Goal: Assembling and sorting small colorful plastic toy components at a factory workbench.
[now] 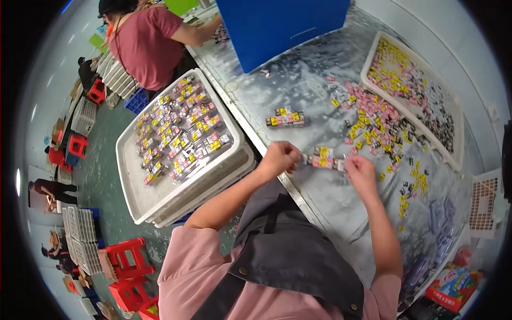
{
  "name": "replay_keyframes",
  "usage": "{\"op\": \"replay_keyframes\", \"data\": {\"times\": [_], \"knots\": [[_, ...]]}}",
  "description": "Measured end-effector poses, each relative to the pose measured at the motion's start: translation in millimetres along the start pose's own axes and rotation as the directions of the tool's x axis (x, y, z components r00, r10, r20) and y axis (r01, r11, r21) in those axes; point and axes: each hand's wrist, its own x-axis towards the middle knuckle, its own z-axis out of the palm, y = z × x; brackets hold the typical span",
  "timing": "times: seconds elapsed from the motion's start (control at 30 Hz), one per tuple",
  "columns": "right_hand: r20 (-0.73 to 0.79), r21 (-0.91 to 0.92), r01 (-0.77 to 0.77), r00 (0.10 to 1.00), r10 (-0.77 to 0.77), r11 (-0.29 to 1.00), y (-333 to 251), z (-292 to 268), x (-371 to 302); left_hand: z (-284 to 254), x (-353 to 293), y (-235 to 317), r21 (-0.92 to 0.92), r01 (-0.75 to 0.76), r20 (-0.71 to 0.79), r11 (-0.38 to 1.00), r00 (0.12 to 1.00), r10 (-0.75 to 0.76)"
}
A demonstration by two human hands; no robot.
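Over the near part of the grey table, a clear-wrapped pack of small pink, yellow and black pieces (324, 159) lies between my hands. My left hand (281, 160) has its fingers pinched together at the pack's left end. At the opposite end, my right hand (361, 173) is closed in a pinch on the wrapping. Just beyond, a similar stacked group of packs (286, 118) rests on the table. Loose small wrapped pieces (373, 114) in pink, yellow and black are heaped to the right of my hands.
Left of the table, a white tray (128, 184) full of finished-looking packs tops a stack. A long white tray (368, 72) of loose pieces stands far right. A blue panel (285, 32) rises at the back. A co-worker (144, 45) sits far left; purple plastic sleeves (440, 226) lie right.
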Motion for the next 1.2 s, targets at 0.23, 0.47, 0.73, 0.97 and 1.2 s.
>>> {"op": "replay_keyframes", "data": {"times": [0.23,0.47,0.73,0.97,1.2], "knots": [[-0.007,-0.165,0.206,0.978,-0.21,0.964,-68,92,122,-94,57,-2,-0.072,-0.046,-0.235,0.996,0.972,0.028],[-0.025,-0.236,0.134,0.989,-0.144,0.962,-48,119,163,-104,78,-19,0.037,0.027,-0.3,0.999,0.954,-0.015],[0.081,-0.199,-0.057,0.994,0.074,0.978,-50,114,153,-116,90,-22,0.138,-0.007,-0.296,0.99,0.954,0.048],[0.045,-0.276,-0.105,0.991,0.122,0.956,-46,115,146,-117,102,-40,0.3,-0.019,-0.305,0.954,0.945,0.115],[0.156,-0.124,-0.301,0.935,0.318,0.946,-64,111,143,-112,102,-28,-0.075,0.133,-0.193,0.988,0.97,-0.145]]}}
